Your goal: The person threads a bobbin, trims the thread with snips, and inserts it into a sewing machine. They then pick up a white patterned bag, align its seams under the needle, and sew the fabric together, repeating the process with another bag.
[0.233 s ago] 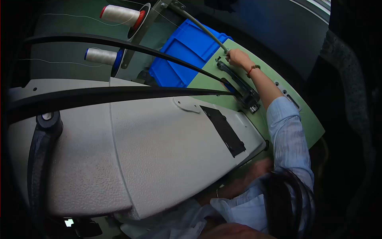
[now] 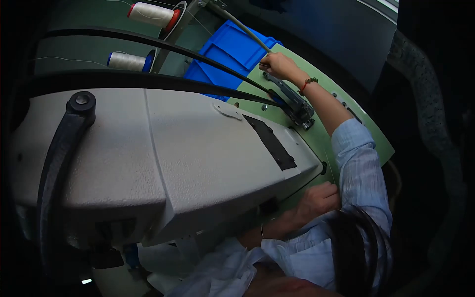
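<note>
My right hand (image 2: 280, 66), with a beaded bracelet at its wrist, reaches over the far end of a dark bobbin winder (image 2: 293, 101) on the green table. Its fingers are curled in a pinch, and what they hold, if anything, is hidden. Just behind the hand is the lower end of a metal rod (image 2: 242, 27). My left hand (image 2: 320, 198) is closed beside the tapered end of a pale sewing machine (image 2: 208, 148). A thin thread (image 2: 330, 166) runs down to its fingers.
Two black belts (image 2: 148, 47) cross over the machine toward the winder. Two thread cones (image 2: 151, 15) sit on a stand at the upper left. A blue crate (image 2: 232, 47) stands beyond the green table (image 2: 368, 133). A black lever (image 2: 62, 143) hangs on the machine's left.
My right hand has shifted left and slightly up, its fingers now curled over the winder's far end. My left hand shows more clearly, closed. The view has shifted, revealing more of the machine's near side.
</note>
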Motion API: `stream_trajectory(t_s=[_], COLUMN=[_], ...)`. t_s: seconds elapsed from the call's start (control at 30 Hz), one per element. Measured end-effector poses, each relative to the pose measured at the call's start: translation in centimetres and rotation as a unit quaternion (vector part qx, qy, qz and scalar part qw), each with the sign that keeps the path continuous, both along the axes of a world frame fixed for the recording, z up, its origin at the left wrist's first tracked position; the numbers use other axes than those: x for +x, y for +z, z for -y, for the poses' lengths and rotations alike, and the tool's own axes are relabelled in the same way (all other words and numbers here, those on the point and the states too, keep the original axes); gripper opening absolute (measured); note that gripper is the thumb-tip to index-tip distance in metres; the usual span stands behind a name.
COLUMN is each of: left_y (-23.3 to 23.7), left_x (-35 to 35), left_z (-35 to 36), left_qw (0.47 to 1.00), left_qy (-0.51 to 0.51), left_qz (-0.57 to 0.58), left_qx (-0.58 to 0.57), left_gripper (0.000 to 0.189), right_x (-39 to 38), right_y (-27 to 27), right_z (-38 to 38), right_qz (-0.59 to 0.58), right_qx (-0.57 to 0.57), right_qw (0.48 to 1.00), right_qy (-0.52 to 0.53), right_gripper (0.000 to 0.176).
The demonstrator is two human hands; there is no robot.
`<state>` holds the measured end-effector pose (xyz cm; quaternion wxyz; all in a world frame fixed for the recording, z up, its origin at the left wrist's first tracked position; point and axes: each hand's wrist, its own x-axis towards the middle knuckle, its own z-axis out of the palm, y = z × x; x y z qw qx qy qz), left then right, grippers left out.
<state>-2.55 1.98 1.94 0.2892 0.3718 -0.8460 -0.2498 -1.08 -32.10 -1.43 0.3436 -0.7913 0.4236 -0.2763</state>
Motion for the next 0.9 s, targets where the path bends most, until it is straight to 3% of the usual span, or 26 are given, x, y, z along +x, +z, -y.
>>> stream_trajectory(t_s=[0.07, 0.1, 0.17, 0.27, 0.37, 0.5, 0.6, 0.73, 0.9], left_y=[0.8, 0.9, 1.9, 1.7, 3.6, 4.5, 4.8, 4.9, 5.3], left_x=[-0.8, -0.9, -1.4, -2.3, -3.2, -3.5, -3.3, -2.7, -2.4], left_z=[0.2, -0.2, -1.3, -4.1, -5.5, -7.5, -8.4, -9.0, -9.0], left_qw=[0.999, 1.0, 1.0, 1.0, 0.999, 0.998, 0.998, 0.997, 0.997], left_qy=[0.008, -0.007, -0.024, -0.002, 0.003, 0.019, 0.043, 0.06, 0.065], left_qz=[-0.004, -0.003, -0.003, -0.019, -0.029, -0.032, -0.013, -0.023, -0.027], left_qx=[-0.04, -0.031, -0.011, -0.021, 0.018, 0.041, 0.044, 0.035, 0.028], left_gripper=[0.022, 0.02, 0.019, 0.022, 0.025, 0.025, 0.025, 0.029, 0.029], right_x=[-0.1, -0.6, -1.6, -4.0, -7.6, -11.6, -13.8, -16.4, -17.0], right_y=[0.5, 0.9, 1.9, 2.4, 4.8, 2.8, 1.6, 0.0, -1.3], right_z=[-0.1, -0.2, -0.7, -3.4, -7.0, -10.1, -12.8, -17.3, -20.9], right_qz=[0.077, 0.072, 0.037, 0.014, -0.086, -0.166, -0.24, -0.154, -0.207], right_qx=[-0.139, -0.141, -0.051, -0.054, -0.019, -0.034, 0.032, 0.041, 0.127], right_qw=[0.987, 0.987, 0.997, 0.997, 0.996, 0.986, 0.968, 0.987, 0.969], right_qy=[-0.025, -0.026, 0.039, 0.045, -0.02, -0.001, 0.058, 0.029, -0.052], right_gripper=[0.018, 0.018, 0.019, 0.022, 0.032, 0.037, 0.033, 0.034, 0.035])
